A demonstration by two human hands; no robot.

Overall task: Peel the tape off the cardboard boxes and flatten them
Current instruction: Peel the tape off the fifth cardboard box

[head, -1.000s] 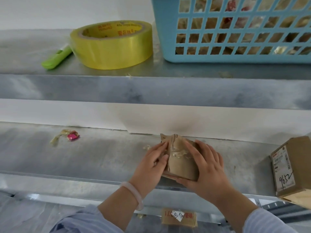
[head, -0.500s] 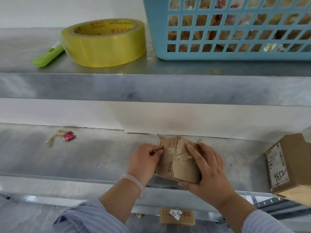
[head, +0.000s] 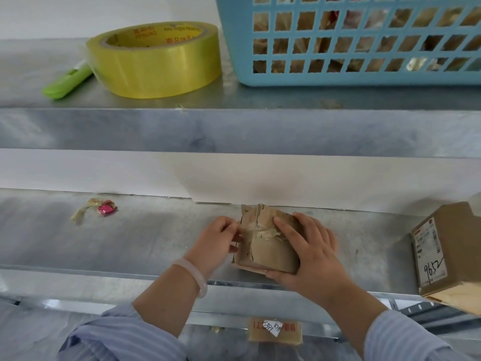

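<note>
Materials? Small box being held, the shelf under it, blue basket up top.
Small box: brown cardboard, matte and creased; glossy clear tape wrinkles across it. Shelf: probably galvanised sheet metal, dull grey with mottled sheen. Blue basket: likely moulded plastic, smooth uniform lattice.

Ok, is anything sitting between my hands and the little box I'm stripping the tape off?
Nothing visible does. The left hand pinches at the left edge of the small cardboard box, and the right hand grips its right side, on the lower shelf.

Tape roll sits left of basket on shelf above box.
</note>
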